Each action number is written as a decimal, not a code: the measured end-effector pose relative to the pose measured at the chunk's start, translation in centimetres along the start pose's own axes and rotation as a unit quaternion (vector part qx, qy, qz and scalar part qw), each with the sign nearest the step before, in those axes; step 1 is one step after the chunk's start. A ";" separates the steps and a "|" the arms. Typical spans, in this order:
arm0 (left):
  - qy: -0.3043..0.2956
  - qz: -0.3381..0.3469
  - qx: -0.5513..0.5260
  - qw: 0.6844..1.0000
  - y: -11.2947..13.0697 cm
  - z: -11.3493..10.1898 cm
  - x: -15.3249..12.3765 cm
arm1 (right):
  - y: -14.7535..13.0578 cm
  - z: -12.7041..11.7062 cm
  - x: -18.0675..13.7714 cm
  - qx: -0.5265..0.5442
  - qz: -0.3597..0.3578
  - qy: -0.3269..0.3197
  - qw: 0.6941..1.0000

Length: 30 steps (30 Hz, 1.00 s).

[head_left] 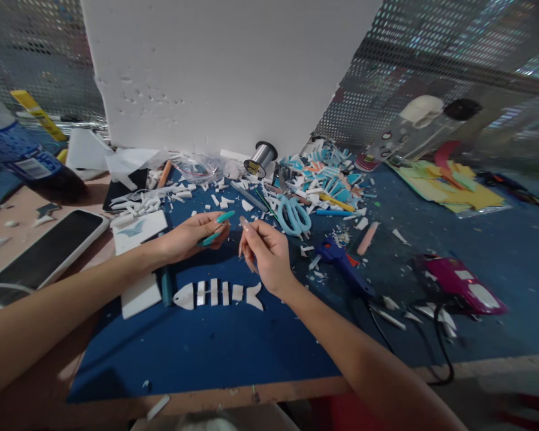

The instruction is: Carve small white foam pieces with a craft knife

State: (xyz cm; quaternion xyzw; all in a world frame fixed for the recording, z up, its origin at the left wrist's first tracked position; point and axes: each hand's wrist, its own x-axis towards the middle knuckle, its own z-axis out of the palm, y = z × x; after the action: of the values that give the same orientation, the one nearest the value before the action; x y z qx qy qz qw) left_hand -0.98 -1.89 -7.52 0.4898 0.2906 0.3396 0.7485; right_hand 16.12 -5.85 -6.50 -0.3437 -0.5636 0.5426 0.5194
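Observation:
My left hand [197, 234] is raised over the blue mat, its fingers pinched together. Two long teal tips, apparently nails, show on it. Facing it, my right hand [269, 254] also pinches thumb against fingers. Anything between the fingertips is too small or thin to make out. Just below the hands, white pieces form a fish in a row: a pointed head [185, 297], several narrow strips [214, 292] and a forked tail [254, 296]. A thin line seems to cross the strips. Left of the head lies a dark teal stick [166, 286].
Light blue scissors [291, 215], a wire spool [261, 159] and heaped foam scraps [332, 176] lie behind the hands. A blue glue gun [344, 263] with its cord sits right. At left are a phone [45, 254], a bottle [31, 158] and white cards [139, 296].

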 end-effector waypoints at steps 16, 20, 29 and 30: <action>0.007 0.001 -0.003 1.000 0.1 0.1 0.1 | 0.2 0.0 0.4 0.015 0.055 0.002 0.998; 0.009 0.011 0.000 1.000 0.1 0.1 0.1 | 1.0 -0.2 0.7 0.067 0.093 -0.012 0.993; 0.008 0.008 -0.003 1.000 0.2 0.2 0.1 | 1.7 -0.2 1.0 0.189 0.202 -0.057 0.959; 0.010 0.006 -0.001 1.000 0.3 0.2 0.1 | 1.6 -0.2 1.1 0.198 0.208 -0.065 0.956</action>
State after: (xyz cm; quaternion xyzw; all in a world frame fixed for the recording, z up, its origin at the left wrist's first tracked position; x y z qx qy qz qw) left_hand -0.82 -1.88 -7.20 0.4874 0.2951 0.3494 0.7438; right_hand 15.82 -4.49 -7.87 -0.3073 -0.3935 0.7605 0.4151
